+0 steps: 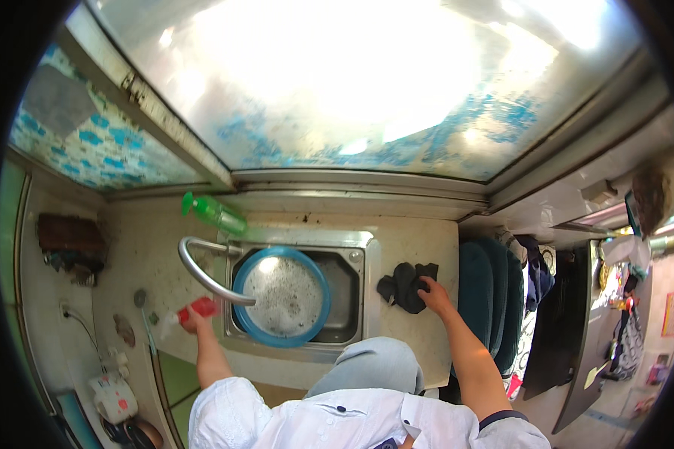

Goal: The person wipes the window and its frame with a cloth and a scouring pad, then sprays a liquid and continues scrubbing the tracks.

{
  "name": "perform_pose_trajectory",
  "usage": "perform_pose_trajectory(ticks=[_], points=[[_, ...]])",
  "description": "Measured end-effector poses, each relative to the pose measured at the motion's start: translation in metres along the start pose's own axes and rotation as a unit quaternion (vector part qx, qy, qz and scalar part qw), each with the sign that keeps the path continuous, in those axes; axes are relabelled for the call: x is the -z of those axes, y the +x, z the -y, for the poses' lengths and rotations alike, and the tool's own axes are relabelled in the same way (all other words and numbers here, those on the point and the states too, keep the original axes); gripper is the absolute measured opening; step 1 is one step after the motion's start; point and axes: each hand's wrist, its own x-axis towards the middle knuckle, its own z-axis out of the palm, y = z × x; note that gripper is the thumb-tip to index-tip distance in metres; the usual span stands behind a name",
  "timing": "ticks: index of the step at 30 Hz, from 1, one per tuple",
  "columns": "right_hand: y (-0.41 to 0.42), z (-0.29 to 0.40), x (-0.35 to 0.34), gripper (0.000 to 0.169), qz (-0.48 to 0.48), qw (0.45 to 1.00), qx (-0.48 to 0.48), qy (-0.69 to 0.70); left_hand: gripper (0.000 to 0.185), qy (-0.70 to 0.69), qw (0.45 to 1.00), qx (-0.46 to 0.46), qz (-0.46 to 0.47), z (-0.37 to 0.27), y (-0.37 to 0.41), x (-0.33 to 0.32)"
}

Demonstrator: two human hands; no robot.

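Note:
My left hand (pixel 190 320) is closed around a red bottle (pixel 204 307) over the counter, left of the sink. On the counter to the right, my right hand (pixel 435 294) rests its fingers on a crumpled dark cloth (pixel 406 285). Between the hands, a blue plastic basin (pixel 325 303) holds sudsy, greyish water and sits in the stainless steel sink (pixel 345 320). The curved metal faucet (pixel 196 275) reaches over the basin. A green pump bottle (pixel 216 214) lies tilted in view near the sink's upper left corner.
A window ledge (pixel 359 196) runs behind the sink. A long-handled brush (pixel 141 303) lies on the left counter. Dark teal padded chairs or cushions (pixel 477 286) stand close to the counter's right edge. A brown box-like object (pixel 70 236) is at the far left.

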Motion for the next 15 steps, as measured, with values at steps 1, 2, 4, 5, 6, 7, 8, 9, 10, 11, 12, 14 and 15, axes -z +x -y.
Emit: perform_pose_trajectory(ticks=[1,2,4,5,6,7,8,9,10,11,12,14,15], points=[[-0.003,-0.006,-0.002,0.049,-0.003,1.000,0.009,0.016,0.055,0.030,0.999,-0.025,0.001,-0.004,-0.004,0.010],[-0.001,-0.015,-0.004,0.049,-0.022,0.999,0.027,0.031,0.053,0.059,0.997,-0.047,0.001,-0.006,-0.009,0.017],[-0.006,-0.011,0.003,0.049,-0.018,1.000,0.014,0.006,0.051,0.164,0.981,-0.090,0.056,-0.008,-0.031,0.039],[-0.009,-0.006,0.006,0.049,-0.012,1.000,0.010,-0.005,0.050,0.177,0.973,-0.128,0.078,-0.007,-0.039,0.052],[-0.013,0.000,0.009,0.044,-0.016,0.999,0.037,0.013,0.049,0.191,0.962,-0.165,0.099,-0.003,-0.045,0.066],[-0.015,0.003,0.013,0.042,-0.017,0.998,0.057,0.034,0.046,0.182,0.959,-0.177,0.127,0.000,-0.055,0.075],[-0.015,0.004,0.018,0.041,-0.021,0.995,0.077,0.052,0.042,0.170,0.955,-0.188,0.157,0.004,-0.069,0.082],[-0.015,0.006,0.025,0.039,-0.026,0.993,0.096,0.068,0.039,0.159,0.949,-0.198,0.188,0.005,-0.088,0.085],[-0.024,0.032,0.033,0.036,-0.021,0.986,0.113,0.123,0.035,0.119,0.939,-0.212,0.244,-0.001,-0.103,0.096],[-0.032,0.060,0.045,0.038,-0.001,0.985,0.132,0.108,0.032,0.078,0.924,-0.224,0.299,-0.009,-0.120,0.108],[-0.040,0.087,0.056,0.040,0.019,0.984,0.150,0.092,0.028,0.037,0.905,-0.234,0.354,-0.018,-0.139,0.120],[-0.059,0.128,0.065,0.042,0.023,0.951,0.261,0.164,0.017,0.034,0.831,-0.340,0.440,-0.062,-0.196,0.126],[-0.083,0.162,0.076,0.048,0.052,0.932,0.319,0.162,0.017,0.021,0.807,-0.352,0.473,-0.097,-0.233,0.138]])
